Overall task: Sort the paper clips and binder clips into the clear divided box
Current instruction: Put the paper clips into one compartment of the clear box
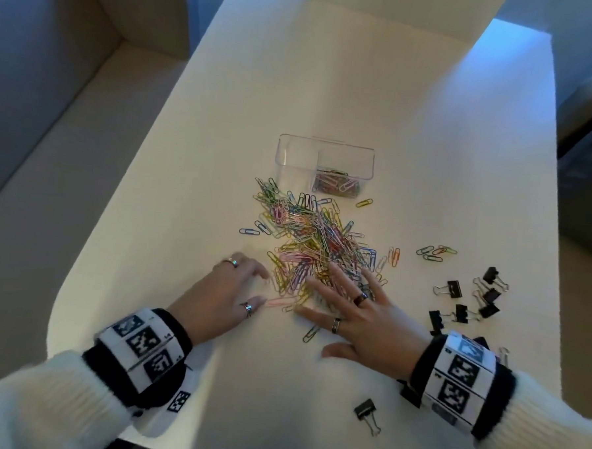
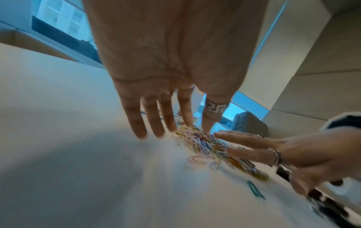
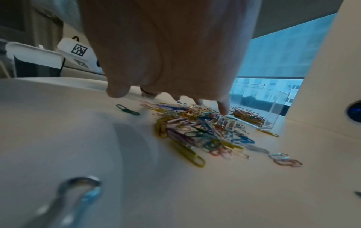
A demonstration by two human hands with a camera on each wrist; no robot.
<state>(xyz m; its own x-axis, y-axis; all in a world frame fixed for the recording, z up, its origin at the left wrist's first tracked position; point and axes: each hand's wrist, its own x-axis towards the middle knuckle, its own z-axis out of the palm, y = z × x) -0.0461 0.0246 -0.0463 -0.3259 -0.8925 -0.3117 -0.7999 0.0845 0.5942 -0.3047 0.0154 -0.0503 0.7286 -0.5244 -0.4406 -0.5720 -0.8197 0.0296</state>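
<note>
A heap of coloured paper clips (image 1: 316, 239) (image 3: 199, 126) lies mid-table. Just beyond it stands the clear divided box (image 1: 325, 164) (image 3: 273, 108); its right compartment holds paper clips and its left one looks empty. My left hand (image 1: 236, 290) (image 2: 166, 123) lies flat with straight fingers at the heap's near left edge. My right hand (image 1: 348, 302) (image 3: 175, 92) is spread flat, fingers resting on the near side of the heap. Neither hand grips anything. Several black binder clips (image 1: 469, 302) lie scattered at the right, and one binder clip (image 1: 367, 413) sits near the front edge.
The white table (image 1: 295, 87) is bare beyond the box. A few stray paper clips (image 1: 435, 252) lie right of the heap, one (image 1: 311, 333) by my right thumb. A beige sofa (image 1: 55, 74) borders the left side; a dark seat (image 1: 589, 154) is at right.
</note>
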